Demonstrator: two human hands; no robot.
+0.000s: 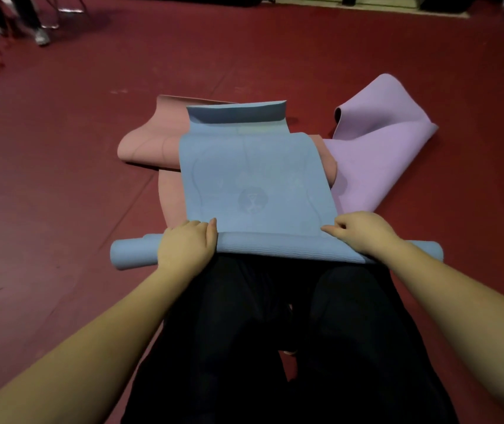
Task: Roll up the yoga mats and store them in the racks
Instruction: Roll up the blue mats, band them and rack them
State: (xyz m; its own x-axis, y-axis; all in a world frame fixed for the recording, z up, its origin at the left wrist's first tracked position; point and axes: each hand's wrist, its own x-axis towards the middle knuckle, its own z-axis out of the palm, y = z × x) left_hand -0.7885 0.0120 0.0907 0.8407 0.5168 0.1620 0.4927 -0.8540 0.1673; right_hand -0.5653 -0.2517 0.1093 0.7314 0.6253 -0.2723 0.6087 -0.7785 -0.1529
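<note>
Rolling the blue mat is the step in hand, judging by the layout: a tight roll lies crosswise at 6 o'clock of the flat part, right against the person's knees, w/ most of the mat not yet wound and stretching away toward 12. Far end of it curls up in a lip.

Left hand sits on the roll at approx 8 o'clock of the flat sheet, fingers curled over the top of the roll, thumb tip on the sheet. Right hand mirrors it at 4 o'clock, fingers bent and pinching the roll where it meets the flat part. Both grip the blue mat; neither is loose.

Under it lie a pink mat, sticking out toward 10, and a lilac mat crumpled toward 2, both unrolled on the red floor. No rack in view.

Next move, IMO: push the roll fwd toward 12 w/ even pressure from both hands so the ends stay flush, and keep the pink mat from dragging along. Task is early: 1 mat partly rolled, 2 untouched.
</note>
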